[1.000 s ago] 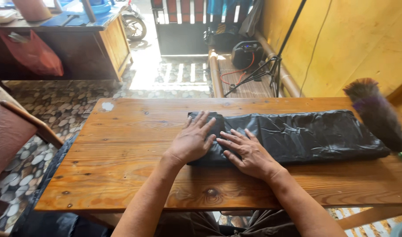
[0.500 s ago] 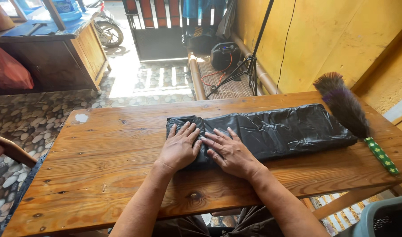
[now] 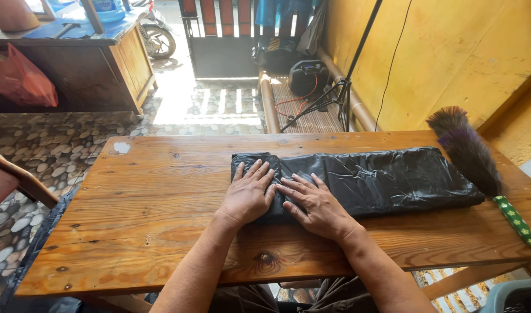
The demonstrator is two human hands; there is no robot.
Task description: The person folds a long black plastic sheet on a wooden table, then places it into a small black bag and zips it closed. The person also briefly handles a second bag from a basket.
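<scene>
**Both palms flat on the black plastic bag**

Our left hand (image 3: 248, 194) and right hand (image 3: 315, 204) press the folded black bag (image 3: 381, 179) at the counter (image 3: 149, 214) centre, fingers spread, grasping nothing. At three o'clock lies what seems a feather duster (image 3: 471, 156).

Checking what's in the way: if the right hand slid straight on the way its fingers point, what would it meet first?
The right hand points up-left across the black plastic bag, so it would probably meet the left hand first; their fingertips nearly touch.

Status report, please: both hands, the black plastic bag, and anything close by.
Left hand and right hand flat, palms down on black plastic bag. Bag folded into long strip on wooden table. Feather duster at bag's right end.
</scene>
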